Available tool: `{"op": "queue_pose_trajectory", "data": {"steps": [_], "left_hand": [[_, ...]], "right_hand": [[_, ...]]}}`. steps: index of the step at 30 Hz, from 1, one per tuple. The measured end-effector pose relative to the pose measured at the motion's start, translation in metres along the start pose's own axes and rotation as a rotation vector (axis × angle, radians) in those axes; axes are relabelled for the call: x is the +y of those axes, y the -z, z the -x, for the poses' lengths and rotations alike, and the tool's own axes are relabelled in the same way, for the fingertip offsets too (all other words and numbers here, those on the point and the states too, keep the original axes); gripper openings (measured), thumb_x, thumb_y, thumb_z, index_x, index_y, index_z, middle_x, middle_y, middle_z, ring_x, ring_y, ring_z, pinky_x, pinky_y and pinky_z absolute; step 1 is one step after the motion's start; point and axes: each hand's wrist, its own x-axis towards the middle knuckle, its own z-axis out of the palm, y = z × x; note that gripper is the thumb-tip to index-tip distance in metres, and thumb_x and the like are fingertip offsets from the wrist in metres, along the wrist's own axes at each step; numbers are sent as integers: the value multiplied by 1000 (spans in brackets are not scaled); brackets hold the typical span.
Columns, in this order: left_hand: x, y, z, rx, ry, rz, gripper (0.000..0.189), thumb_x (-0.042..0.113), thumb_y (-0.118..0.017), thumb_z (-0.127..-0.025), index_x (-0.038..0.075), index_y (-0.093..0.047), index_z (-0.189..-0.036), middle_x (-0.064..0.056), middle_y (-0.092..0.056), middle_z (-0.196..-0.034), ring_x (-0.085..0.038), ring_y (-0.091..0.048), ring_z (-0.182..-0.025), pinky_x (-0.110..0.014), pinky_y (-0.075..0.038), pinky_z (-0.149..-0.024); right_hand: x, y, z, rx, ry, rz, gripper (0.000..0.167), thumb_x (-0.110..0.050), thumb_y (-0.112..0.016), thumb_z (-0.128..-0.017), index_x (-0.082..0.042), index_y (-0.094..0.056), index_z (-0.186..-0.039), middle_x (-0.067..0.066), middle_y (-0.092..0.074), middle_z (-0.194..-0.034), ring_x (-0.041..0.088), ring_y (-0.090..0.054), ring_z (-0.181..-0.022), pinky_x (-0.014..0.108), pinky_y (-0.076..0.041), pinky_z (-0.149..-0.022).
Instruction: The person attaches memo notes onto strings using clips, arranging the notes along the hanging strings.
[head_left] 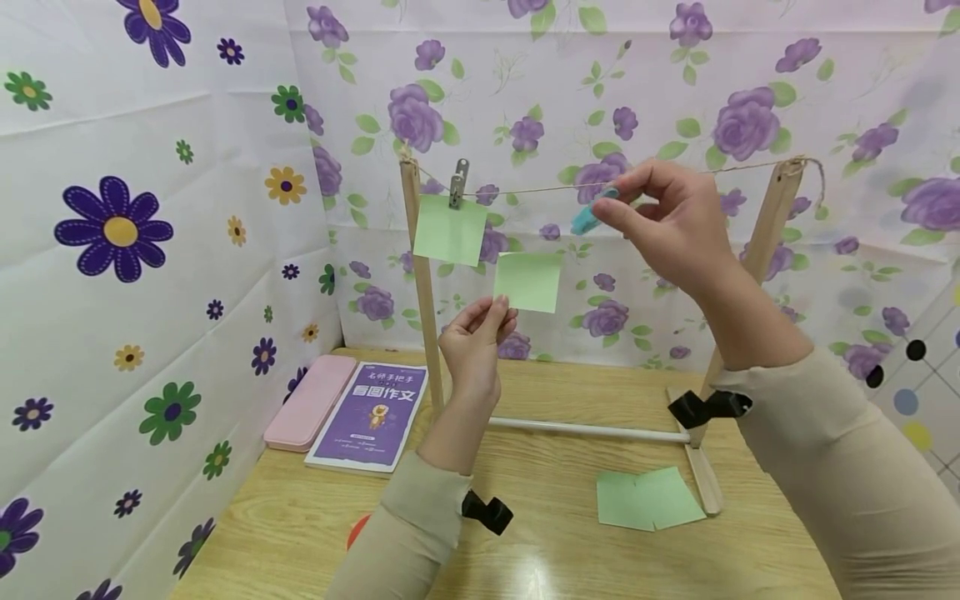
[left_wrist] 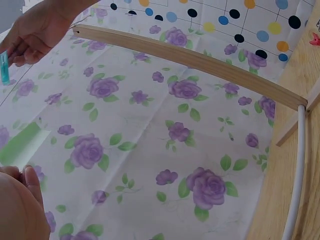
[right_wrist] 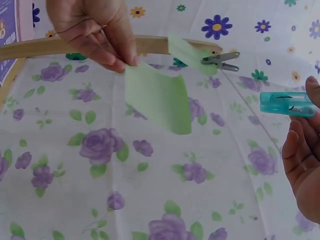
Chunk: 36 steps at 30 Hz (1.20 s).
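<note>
My left hand (head_left: 476, 342) pinches a green paper square (head_left: 528, 282) by its lower left corner, just below the string (head_left: 525, 191). In my right hand (head_left: 675, 225), thumb and fingers pinch a turquoise clothespin (head_left: 594, 212) close to the string; the right wrist view shows the clothespin (right_wrist: 286, 104) side on. At the left end of the string hangs another green paper square (head_left: 450, 229), held by a grey metal clip (head_left: 458, 185). The string runs between two wooden posts. Whether the turquoise clothespin touches the string, I cannot tell.
A wooden post (head_left: 422, 292) stands left, another post (head_left: 772, 221) right, joined low by a white rod (head_left: 592, 430). Green paper (head_left: 648, 498) lies by the right foot. A purple book (head_left: 371, 417) and pink case (head_left: 311, 402) lie left. A red object (head_left: 358, 530) is partly hidden.
</note>
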Motion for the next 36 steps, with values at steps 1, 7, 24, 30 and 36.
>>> {"op": "queue_pose_trajectory", "data": {"steps": [1, 7, 24, 30, 36], "left_hand": [[0, 0, -1, -1, 1, 6, 11, 3, -79, -88, 0, -69, -92, -12, -72, -88, -17, -74, -75, -26, -64, -75], [3, -5, -6, -18, 4, 47, 13, 5, -80, -88, 2, -68, -92, -11, -73, -90, -16, -74, -76, -27, -63, -77], [5, -15, -15, -10, 16, 114, 11, 5, -81, -87, 4, -70, -87, -10, -74, -86, -15, -74, -73, -24, -63, -74], [4, -16, -17, -32, 10, 130, 10, 4, -79, -88, 5, -69, -86, -9, -74, -85, -15, -74, -74, -24, -63, -75], [5, -18, -18, -34, 11, 149, 11, 7, -79, -89, 5, -68, -89, -9, -74, -84, -15, -74, -74, -23, -63, -75]], "right_hand": [[-2, -2, -5, -3, 13, 32, 5, 8, -72, -89, 5, -68, -88, 1, -69, -84, 11, -62, -62, 18, -40, -43], [-13, -10, -31, -15, 72, 196, 14, -2, -76, -90, 9, -68, -88, -15, -68, -84, 12, -62, -69, 21, -49, -57], [-13, -32, -64, -38, 45, 437, 23, -22, -77, -93, -1, -76, -84, 1, -70, -76, 11, -51, -63, 24, -31, -47], [-12, -34, -72, -106, -10, 472, 25, -24, -75, -95, -1, -77, -85, 7, -66, -72, 16, -51, -60, 25, -38, -52], [-10, -36, -75, -156, -68, 465, 25, -26, -76, -94, -2, -77, -86, 8, -67, -74, 18, -50, -62, 26, -40, -57]]}}
